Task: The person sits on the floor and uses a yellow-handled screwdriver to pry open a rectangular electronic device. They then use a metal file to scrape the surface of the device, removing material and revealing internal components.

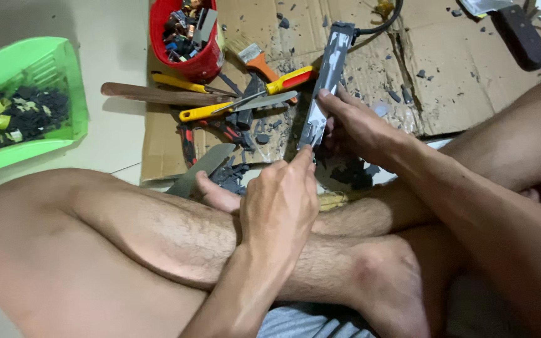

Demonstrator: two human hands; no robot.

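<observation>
My right hand [361,128] grips a long, narrow grey strip-shaped device [327,69] near its lower end, thumb pressed along its edge; a black cable runs from its far end. My left hand [280,203] is closed with the fingertips pinching at the strip's near tip [308,145], possibly around a small tool that I cannot make out. Both hands work above my crossed bare legs, over a sheet of cardboard [358,62] scattered with dark grey fragments.
A red tub [203,62] of small parts sits at top centre, a green tray [39,59] with dark scraps at left. Yellow-handled screwdrivers [245,95], a brush [255,59], a wooden-handled tool [158,94], pliers and a metal blade [205,166] lie on the cardboard. A black box [521,34] is top right.
</observation>
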